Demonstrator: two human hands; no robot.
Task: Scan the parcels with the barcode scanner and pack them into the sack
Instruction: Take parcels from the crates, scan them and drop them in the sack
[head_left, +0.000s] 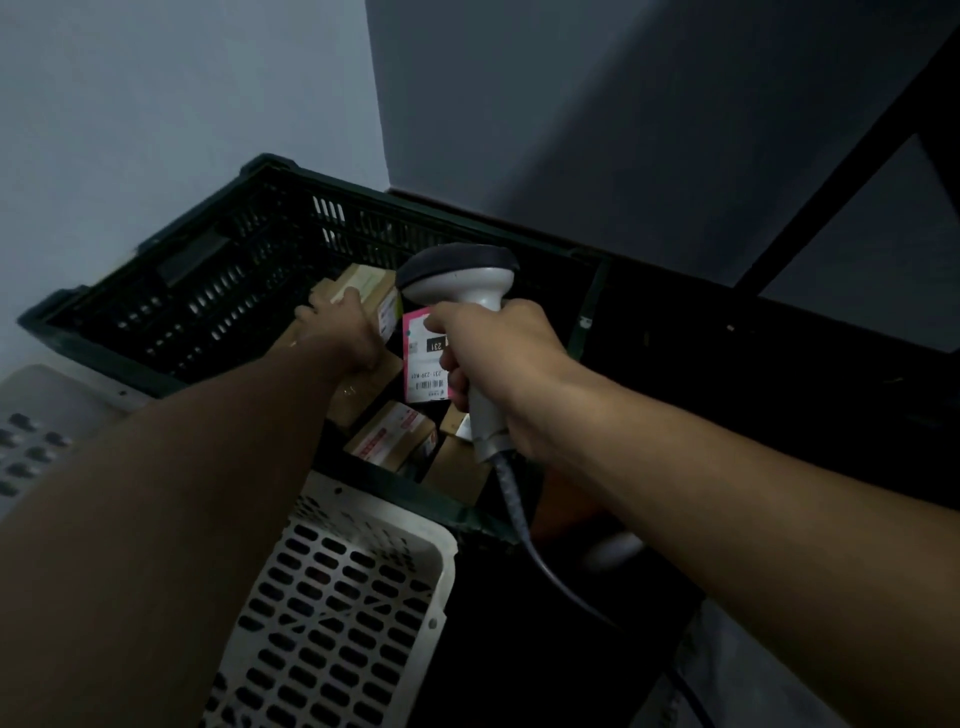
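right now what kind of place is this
Probably a parcel sorting or dispatch corner. The right hand grips a corded barcode scanner over a dark slatted crate of labelled cardboard parcels, while the left hand reaches onto one.

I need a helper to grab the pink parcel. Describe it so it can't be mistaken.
Look into the dark green slatted crate against the wall. Among the brown cardboard boxes there, beside the scanner in the right hand, stands the pink parcel: the only pink one, with a white barcode label.
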